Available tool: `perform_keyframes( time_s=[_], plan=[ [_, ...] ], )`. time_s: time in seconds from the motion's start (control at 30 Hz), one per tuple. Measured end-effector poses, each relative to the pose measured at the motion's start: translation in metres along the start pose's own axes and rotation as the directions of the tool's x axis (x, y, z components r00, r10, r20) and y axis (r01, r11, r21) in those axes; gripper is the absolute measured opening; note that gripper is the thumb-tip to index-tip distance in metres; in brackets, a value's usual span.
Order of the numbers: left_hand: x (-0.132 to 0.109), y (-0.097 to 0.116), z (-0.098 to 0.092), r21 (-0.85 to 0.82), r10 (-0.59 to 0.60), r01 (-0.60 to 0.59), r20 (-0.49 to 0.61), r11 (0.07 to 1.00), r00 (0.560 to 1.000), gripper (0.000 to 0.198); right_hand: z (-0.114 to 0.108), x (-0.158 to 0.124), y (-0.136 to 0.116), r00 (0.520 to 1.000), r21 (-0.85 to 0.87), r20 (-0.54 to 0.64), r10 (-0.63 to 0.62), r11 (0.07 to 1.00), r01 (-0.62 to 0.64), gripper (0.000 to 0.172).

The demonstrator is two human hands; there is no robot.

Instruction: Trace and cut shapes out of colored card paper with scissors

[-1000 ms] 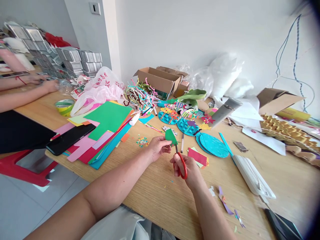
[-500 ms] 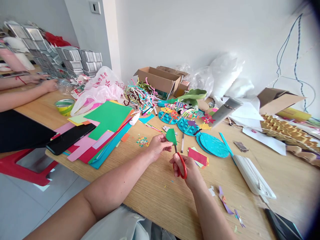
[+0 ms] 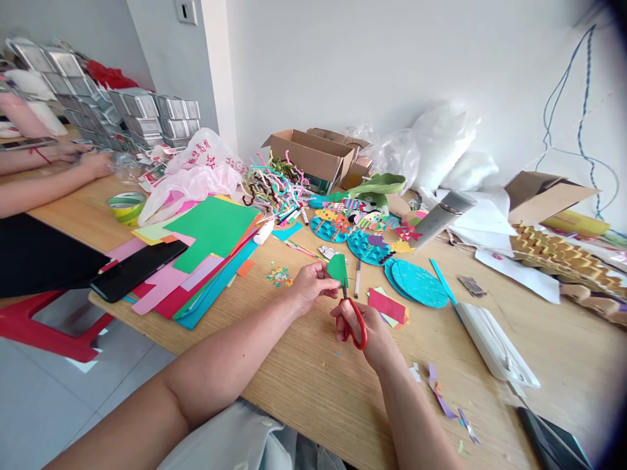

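Observation:
A small piece of green paper [image 3: 337,268] is pinched in my left hand [image 3: 316,282], between thumb and fingers. My right hand [image 3: 365,328] grips red-handled scissors [image 3: 361,325], fingers through the loops. The scissor blades point away from me and meet the lower right edge of the green piece. To the right of the scissors lies a small stack of red, green and orange paper pieces [image 3: 386,305]. Just behind is a pen [image 3: 358,279]. Left of my left hand sits a little heap of colourful paper bits [image 3: 279,277].
Coloured paper sheets [image 3: 215,222] and a black phone [image 3: 140,269] lie at left. Blue discs [image 3: 421,284], paper fish, a grey bottle [image 3: 443,219] and a white power strip [image 3: 497,343] sit to the right. Another person's hands [image 3: 91,162] work at far left.
The green paper has tilted and shifted slightly right and down in my left hand. The scissors have moved very little, their blades still at its edge.

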State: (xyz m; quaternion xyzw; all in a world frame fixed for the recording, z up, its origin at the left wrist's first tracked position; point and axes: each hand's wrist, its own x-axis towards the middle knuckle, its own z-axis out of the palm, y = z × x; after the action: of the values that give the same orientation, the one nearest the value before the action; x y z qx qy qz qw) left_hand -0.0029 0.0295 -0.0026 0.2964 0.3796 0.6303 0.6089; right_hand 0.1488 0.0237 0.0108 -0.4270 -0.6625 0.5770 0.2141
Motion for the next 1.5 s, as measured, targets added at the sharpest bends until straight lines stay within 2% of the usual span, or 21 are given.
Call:
perform_keyframes(
  time_s=[0.33, 0.63, 1.07, 1.5],
  plan=[
    [-0.001, 0.001, 0.001, -0.010, -0.024, 0.024, 0.026, 1.000, 0.999, 0.032, -0.003, 0.000, -0.001, 0.999, 0.020, 0.029, -0.015, 1.000, 0.014, 0.054],
    [-0.001, -0.001, 0.000, 0.006, -0.030, 0.030, 0.008, 1.000, 1.000, 0.031, -0.004, -0.001, -0.003, 0.998, 0.016, 0.055, -0.021, 1.000, 0.020, 0.052],
    [0.000, -0.001, -0.001, 0.000, -0.033, 0.033, 0.024, 0.999, 0.999, 0.032, -0.003, -0.003, -0.008, 0.999, -0.012, 0.031, 0.010, 1.000, -0.009, 0.052],
    [0.000, -0.002, -0.001, -0.002, -0.043, 0.043, 0.029, 0.999, 0.999, 0.035, -0.004, -0.003, -0.007, 0.999, -0.011, 0.036, -0.011, 1.000, 0.012, 0.051]
  ],
)
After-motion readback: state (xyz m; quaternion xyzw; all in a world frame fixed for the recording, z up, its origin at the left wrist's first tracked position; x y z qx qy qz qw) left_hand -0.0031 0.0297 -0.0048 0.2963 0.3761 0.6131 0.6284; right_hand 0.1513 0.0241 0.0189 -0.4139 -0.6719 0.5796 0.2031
